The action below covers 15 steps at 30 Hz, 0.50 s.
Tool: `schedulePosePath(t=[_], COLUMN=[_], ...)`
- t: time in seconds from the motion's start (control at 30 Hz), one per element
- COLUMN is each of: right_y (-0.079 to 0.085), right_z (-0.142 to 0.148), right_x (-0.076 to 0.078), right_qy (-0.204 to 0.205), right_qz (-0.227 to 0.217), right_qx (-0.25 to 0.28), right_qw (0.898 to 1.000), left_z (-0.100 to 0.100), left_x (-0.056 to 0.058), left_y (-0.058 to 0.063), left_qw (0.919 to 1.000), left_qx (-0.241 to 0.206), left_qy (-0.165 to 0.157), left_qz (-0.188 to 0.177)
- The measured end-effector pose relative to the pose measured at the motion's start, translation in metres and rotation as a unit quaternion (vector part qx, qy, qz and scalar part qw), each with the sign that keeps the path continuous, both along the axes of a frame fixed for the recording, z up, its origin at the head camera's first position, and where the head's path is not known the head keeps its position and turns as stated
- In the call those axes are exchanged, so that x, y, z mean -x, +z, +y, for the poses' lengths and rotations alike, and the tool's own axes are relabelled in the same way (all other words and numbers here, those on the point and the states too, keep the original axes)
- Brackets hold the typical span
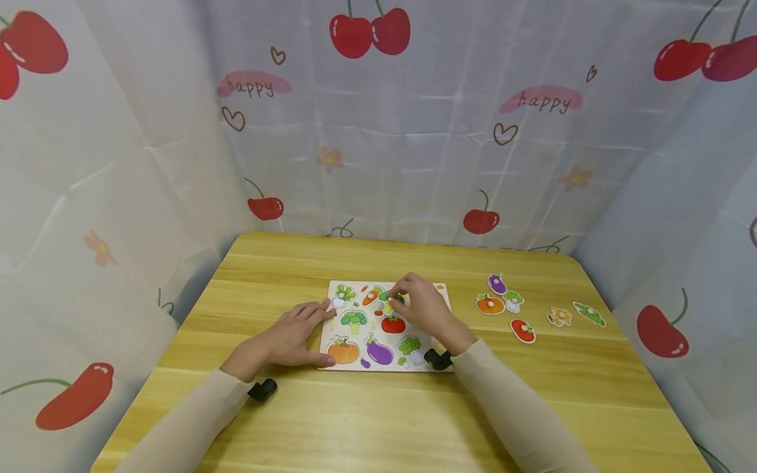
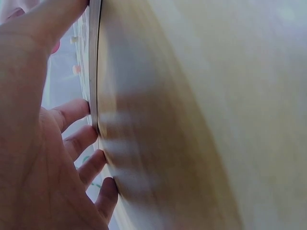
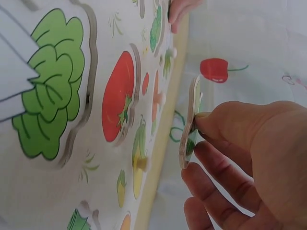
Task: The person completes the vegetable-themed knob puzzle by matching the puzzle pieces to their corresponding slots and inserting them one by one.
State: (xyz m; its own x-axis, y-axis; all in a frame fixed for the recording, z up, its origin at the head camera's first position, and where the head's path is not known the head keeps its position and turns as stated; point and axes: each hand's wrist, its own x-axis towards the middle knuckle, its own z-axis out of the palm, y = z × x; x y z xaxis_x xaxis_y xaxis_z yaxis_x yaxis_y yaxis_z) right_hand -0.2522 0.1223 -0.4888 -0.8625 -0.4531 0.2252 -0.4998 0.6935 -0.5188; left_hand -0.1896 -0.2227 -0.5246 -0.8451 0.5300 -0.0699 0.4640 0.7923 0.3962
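On the table lies a vegetable puzzle board (image 1: 339,332) with printed shapes. My right hand (image 1: 422,305) pinches a green broccoli puzzle piece (image 3: 189,120) by thumb and fingertips, raised over the upper part of the board. Left of it is the board's printed broccoli shape (image 1: 353,320); a printed tomato (image 1: 393,324) lies just below. My left hand (image 1: 290,338) rests along the board's left side, thumb stretched to the lower corner and fingertips at the edge. Knobbed carrot (image 1: 371,297) and white-radish (image 1: 341,296) pieces sit in the board. A knobbed corn piece (image 3: 139,163) shows in the right wrist view.
Right of the board lie loose pieces: an eggplant (image 1: 497,284), a pumpkin (image 1: 489,304), a leafy cabbage (image 1: 513,301), a tomato (image 1: 523,330), a yellowish piece (image 1: 559,316) and a pea pod (image 1: 589,314). A cherry-print curtain (image 1: 414,144) surrounds the wooden table (image 1: 284,427).
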Motion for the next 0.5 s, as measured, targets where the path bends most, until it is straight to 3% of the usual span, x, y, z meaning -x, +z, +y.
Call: schedulePosePath(t=[0.5], right_y=[-0.002], right_z=[-0.030], right_x=[-0.004], right_qy=[0.040], right_qz=[0.004], right_qx=[-0.027], right_qw=[0.999], left_z=[0.000], left_x=[-0.001], left_y=[-0.001], left_qw=[1.0000], left_qx=[-0.001], left_qy=[0.002], left_qz=[0.007])
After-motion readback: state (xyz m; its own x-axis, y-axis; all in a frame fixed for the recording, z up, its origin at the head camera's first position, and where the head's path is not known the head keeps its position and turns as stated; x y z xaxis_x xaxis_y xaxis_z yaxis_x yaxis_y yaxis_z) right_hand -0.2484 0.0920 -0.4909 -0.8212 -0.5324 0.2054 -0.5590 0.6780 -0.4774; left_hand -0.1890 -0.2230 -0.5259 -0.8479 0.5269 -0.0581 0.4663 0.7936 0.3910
